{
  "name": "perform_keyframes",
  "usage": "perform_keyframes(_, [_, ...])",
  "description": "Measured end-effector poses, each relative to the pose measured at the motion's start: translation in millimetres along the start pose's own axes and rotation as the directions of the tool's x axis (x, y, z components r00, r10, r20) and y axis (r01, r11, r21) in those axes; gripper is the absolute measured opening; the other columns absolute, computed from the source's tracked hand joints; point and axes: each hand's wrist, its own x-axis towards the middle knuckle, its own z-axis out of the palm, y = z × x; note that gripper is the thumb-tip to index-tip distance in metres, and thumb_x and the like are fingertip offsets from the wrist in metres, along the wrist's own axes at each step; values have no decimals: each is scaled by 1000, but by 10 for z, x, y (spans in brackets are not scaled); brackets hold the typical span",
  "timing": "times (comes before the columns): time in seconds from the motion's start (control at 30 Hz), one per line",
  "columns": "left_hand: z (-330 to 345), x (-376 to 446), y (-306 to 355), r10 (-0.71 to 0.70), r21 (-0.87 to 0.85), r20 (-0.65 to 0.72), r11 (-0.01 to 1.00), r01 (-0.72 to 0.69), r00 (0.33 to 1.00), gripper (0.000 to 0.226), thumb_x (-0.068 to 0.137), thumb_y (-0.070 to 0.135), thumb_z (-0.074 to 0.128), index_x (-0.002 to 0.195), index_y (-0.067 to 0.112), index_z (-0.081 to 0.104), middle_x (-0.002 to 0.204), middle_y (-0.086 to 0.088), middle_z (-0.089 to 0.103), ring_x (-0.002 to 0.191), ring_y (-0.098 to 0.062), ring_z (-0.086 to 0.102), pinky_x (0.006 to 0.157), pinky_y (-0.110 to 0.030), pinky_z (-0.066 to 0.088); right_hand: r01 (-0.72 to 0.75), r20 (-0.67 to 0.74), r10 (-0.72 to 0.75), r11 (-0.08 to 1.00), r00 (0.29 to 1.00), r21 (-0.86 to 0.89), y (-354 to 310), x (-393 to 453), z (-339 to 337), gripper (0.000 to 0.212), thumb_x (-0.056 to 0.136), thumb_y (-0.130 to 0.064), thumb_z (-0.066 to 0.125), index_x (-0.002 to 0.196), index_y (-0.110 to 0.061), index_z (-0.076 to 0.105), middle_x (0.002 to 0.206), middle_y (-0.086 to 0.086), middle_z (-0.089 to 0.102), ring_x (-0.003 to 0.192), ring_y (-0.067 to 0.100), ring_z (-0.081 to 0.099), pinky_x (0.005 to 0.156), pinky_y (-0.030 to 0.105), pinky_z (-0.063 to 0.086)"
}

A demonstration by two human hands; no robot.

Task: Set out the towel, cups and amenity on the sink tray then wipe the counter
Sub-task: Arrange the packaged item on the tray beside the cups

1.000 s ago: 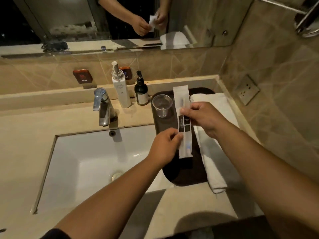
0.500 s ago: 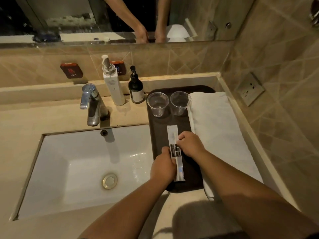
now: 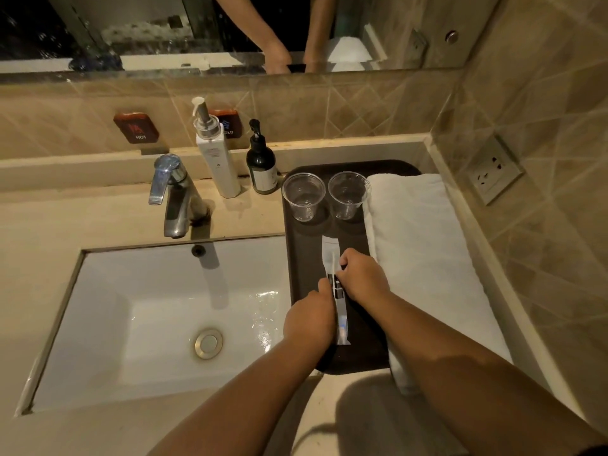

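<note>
Long white sealed amenity packet (image 3: 336, 291), held above the dark rectangular tray (image 3: 304, 258) a second ago, now lies on it. Left hand (image 3: 309, 319) and right hand (image 3: 363, 278) pinch it from either side, fingers closed. Placement nearly done; wiping remains.

The beige desk (image 3: 98, 218) bears a dark tray (image 3: 296, 258), a white pump bottle (image 3: 218, 166) and a dark bottle (image 3: 262, 171). A folded white towel (image 3: 424, 251) lies along the tray's right side.

a hotel-style bathroom: sink (image 3: 158, 324), faucet (image 3: 172, 195), mirror (image 3: 164, 31), tiled wall (image 3: 329, 106), pump bottles (image 3: 217, 159).
</note>
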Motion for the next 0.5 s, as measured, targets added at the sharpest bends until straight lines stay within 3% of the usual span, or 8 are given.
perform_keyframes(0.07, [-1, -43, -24, 43, 72, -28, 997, -41, 999, 59, 88, 15, 68, 137, 14, 35, 113, -10, 54, 67, -17, 53, 59, -28, 46, 53, -33, -53, 999, 998, -7, 7, -31, -2, 10, 90, -20, 60, 100, -17, 59, 95, 5, 57, 76, 23, 57, 65, 32, 46])
perform_keyframes(0.17, [30, -106, -45, 101, 187, -3, 977, -99, 995, 62, 86, 16, 70, 140, 12, 38, 117, -12, 45, 66, -17, 44, 57, -29, 42, 148, -55, -152, 987, 987, -60, 71, -114, 27, 31, 93, -21, 57, 123, -14, 59, 112, 8, 51, 80, 21, 58, 69, 29, 47])
perform_keyframes(0.33, [64, -151, -56, 93, 230, 77, 967, -108, 993, 58, 80, 24, 77, 131, 11, 50, 115, -10, 47, 68, -18, 45, 63, -30, 42, 166, 8, -168, 966, 986, -199, 95, -225, 63, 28, 96, -24, 53, 122, -17, 62, 110, 5, 50, 77, 15, 55, 71, 29, 53])
perform_keyframes(0.5, [-121, -295, -111, 100, 194, 17, 976, -101, 995, 39, 89, 28, 65, 123, 13, 53, 110, -9, 49, 67, -21, 50, 59, -31, 39, 184, 49, -178, 938, 983, -293, -79, -271, -97, 26, 96, -26, 49, 117, -17, 63, 110, 5, 52, 81, 17, 55, 68, 28, 47])
